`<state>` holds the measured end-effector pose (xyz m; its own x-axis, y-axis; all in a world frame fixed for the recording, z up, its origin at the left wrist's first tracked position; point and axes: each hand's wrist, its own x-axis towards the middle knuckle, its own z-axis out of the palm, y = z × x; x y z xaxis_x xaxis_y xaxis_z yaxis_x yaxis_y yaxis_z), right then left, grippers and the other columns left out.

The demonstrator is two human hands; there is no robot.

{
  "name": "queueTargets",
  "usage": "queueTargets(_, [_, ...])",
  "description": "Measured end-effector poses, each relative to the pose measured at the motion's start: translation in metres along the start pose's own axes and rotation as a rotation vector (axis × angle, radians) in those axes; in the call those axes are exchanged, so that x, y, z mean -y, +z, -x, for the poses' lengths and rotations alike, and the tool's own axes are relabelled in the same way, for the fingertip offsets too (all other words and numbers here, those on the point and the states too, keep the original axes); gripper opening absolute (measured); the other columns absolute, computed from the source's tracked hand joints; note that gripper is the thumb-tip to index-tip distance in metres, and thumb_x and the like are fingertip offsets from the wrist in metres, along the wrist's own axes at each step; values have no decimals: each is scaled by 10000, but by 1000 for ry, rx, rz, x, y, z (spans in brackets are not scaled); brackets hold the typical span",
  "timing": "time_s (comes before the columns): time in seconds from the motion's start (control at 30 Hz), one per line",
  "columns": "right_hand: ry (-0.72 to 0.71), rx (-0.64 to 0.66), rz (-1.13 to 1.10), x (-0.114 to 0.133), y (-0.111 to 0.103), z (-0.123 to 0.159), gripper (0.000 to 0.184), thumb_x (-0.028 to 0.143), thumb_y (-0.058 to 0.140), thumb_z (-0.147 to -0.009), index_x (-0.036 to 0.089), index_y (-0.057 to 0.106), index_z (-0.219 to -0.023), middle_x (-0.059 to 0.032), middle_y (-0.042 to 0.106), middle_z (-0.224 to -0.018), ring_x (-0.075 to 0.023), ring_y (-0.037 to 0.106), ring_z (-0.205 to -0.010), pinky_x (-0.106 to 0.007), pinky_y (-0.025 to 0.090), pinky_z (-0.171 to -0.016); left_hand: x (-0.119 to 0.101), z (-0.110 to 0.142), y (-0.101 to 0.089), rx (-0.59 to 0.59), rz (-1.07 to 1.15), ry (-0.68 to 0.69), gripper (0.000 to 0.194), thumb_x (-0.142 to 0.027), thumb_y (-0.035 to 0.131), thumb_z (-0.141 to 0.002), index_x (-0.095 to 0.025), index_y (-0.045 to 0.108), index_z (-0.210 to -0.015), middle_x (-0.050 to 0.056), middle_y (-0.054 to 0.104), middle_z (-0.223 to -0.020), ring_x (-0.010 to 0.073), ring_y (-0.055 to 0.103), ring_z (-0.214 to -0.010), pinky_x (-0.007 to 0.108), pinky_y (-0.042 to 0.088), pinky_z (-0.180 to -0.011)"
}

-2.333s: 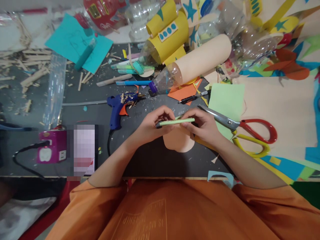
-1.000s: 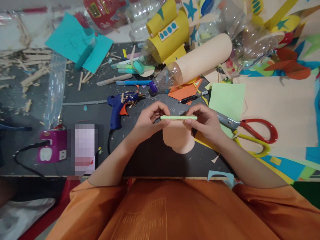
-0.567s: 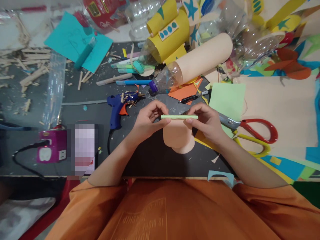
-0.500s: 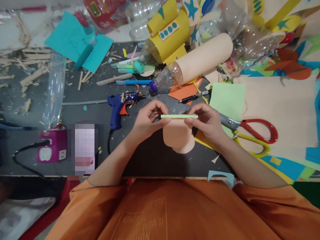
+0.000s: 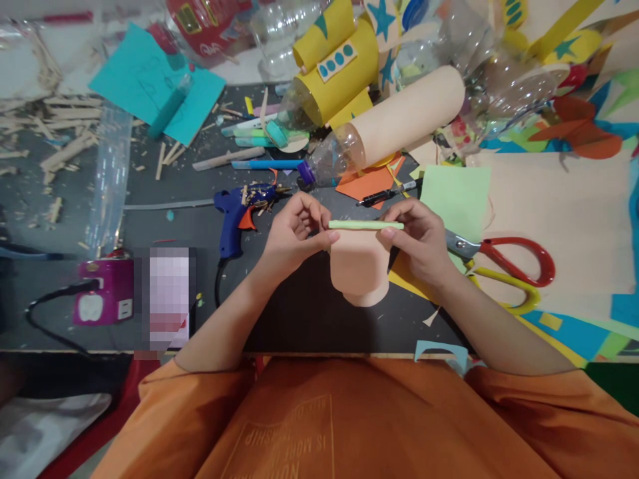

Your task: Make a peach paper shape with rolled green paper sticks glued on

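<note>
A peach-coloured paper piece (image 5: 358, 259) hangs between my hands, rounded at its lower end, with a second rounded peach part showing below. Along its top edge runs a narrow pale green paper strip (image 5: 366, 225). My left hand (image 5: 298, 231) pinches the left end, thumb in front and fingers curled behind. At the right end my right hand (image 5: 418, 238) pinches it the same way. What lies behind the paper is hidden. Beyond my hands lies a clear bottle wrapped in peach paper (image 5: 409, 116), its purple cap towards the left.
A blue glue gun (image 5: 232, 219) lies left of my hands, its cord trailing towards me. Scissors (image 5: 514, 259) with red and yellow handles rest at the right. A black pen (image 5: 389, 193) and a green paper sheet (image 5: 456, 196) lie beyond. A magenta power adapter (image 5: 104, 289) stands left.
My hands have shifted the peach paper piece slightly right and up, and it now faces me a little more. The things on the table have not moved.
</note>
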<state>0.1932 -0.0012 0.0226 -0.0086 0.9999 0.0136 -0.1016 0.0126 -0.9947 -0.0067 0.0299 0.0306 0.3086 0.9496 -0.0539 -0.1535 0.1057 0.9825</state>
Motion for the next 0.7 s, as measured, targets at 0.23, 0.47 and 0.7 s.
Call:
queueTargets(0.23, [29,-30,-24,-4,-2,-2,304,450,793,-685,242,577,-731,40,556,-680,-99,497,-582,-240,418,-501,5,-3,-2,-162,16,70,321,-352,839,-662,-178,570,-676,-34,571,-652,65,516,-570,200,449,-586])
queueTargets(0.47, [26,12,22,-1,-1,0,301,469,776,-712,250,571,-737,30,573,-690,-112,516,-607,-251,433,-523,4,-1,-1,-257,-84,98,392,-530,651,-828,-200,533,-654,-12,574,-642,93,515,-556,242,479,-589])
queueTargets(0.7, [10,60,87,-3,3,4,317,508,754,-730,246,576,-748,24,581,-710,-113,528,-624,-251,430,-530,4,2,-2,-144,-181,141,424,-625,668,-759,-206,610,-742,22,660,-809,138,630,-753,271,529,-747])
